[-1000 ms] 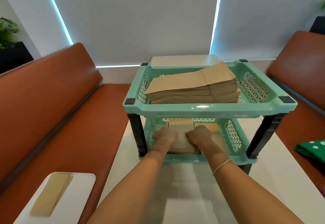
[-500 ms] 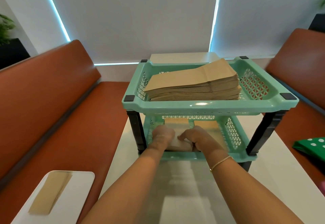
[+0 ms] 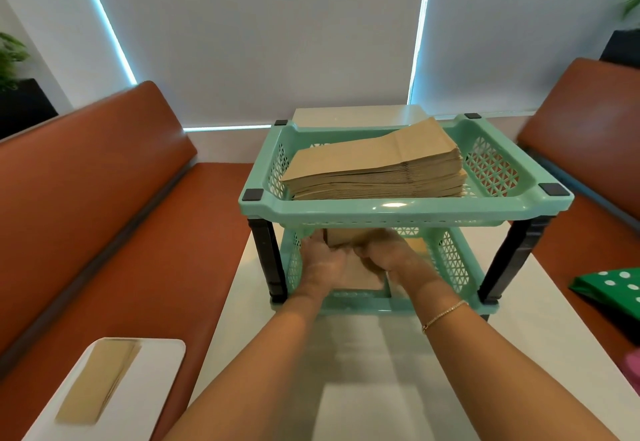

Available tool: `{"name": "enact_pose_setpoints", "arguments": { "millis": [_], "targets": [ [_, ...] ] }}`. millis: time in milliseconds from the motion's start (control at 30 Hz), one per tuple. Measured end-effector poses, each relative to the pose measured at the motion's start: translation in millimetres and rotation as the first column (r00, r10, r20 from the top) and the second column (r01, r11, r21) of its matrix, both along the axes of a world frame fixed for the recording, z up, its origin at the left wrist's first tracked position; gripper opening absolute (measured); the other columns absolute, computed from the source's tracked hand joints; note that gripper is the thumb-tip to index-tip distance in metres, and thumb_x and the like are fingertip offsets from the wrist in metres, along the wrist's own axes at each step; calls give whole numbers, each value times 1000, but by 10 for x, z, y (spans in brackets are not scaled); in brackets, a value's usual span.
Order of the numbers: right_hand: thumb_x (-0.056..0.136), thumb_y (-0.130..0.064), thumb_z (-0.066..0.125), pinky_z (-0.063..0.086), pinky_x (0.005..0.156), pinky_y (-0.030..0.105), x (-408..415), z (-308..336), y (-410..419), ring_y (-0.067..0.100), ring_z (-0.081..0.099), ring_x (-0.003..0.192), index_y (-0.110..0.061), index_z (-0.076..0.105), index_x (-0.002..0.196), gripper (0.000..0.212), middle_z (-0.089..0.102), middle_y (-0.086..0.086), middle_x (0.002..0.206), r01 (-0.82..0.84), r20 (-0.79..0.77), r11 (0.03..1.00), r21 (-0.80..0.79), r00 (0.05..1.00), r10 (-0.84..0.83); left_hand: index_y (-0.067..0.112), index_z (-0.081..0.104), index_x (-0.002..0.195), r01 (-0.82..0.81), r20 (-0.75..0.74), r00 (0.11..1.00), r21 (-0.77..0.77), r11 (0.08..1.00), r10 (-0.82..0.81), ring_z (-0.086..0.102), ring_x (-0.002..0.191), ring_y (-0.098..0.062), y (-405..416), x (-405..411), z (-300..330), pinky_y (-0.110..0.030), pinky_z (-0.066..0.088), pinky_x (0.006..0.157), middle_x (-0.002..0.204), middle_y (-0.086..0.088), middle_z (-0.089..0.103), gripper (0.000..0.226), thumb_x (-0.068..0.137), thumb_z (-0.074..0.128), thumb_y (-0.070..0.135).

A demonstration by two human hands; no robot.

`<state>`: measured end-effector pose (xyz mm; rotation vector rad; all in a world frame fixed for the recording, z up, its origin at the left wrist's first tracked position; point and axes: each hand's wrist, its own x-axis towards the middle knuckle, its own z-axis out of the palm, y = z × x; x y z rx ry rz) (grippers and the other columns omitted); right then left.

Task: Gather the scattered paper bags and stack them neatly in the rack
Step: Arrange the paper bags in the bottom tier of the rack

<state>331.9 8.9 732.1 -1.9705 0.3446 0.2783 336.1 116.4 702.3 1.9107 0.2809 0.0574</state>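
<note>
A mint-green two-tier rack (image 3: 405,210) stands on the white table. Its top basket holds a tall pile of flat brown paper bags (image 3: 377,167). Both my hands reach into the lower basket. My left hand (image 3: 322,262) and my right hand (image 3: 388,253) grip a small bundle of brown paper bags (image 3: 360,276) from either side, just inside the basket's front rim. More brown bags (image 3: 417,245) lie in the lower basket behind my right hand, mostly hidden. Another short pile of brown bags (image 3: 97,385) rests on a white stool at the lower left.
Orange-brown bench seats (image 3: 86,198) run along both sides of the white table (image 3: 391,364). A green polka-dot bag (image 3: 613,290) lies on the right bench. The white stool (image 3: 152,378) stands beside the table's left edge. Black rack legs (image 3: 268,260) frame the lower basket opening.
My hands have drawn the small bundle a little toward the front of the lower basket and tilted it. The view has shifted slightly.
</note>
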Motion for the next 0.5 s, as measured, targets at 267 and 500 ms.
{"name": "enact_pose_setpoints", "arguments": {
  "millis": [267,500],
  "targets": [
    [91,-10,57,38,85,24,-240,-125,9,27,52,116,-10,40,132,45,58,11,125,-5,160,997,-73,987,17,10,43,129,30,85,996,68,997,-36,53,118,-24,34,-291,80,-32,41,103,124,-9,57,46,87,61,3],
    [78,4,48,49,94,43,-225,-232,38,31,55,111,-14,43,133,58,60,12,120,-61,84,993,-97,994,70,15,19,148,136,-186,976,131,982,-111,47,127,-28,60,-274,56,-29,38,101,140,-8,47,67,92,53,5]
  ]
}}
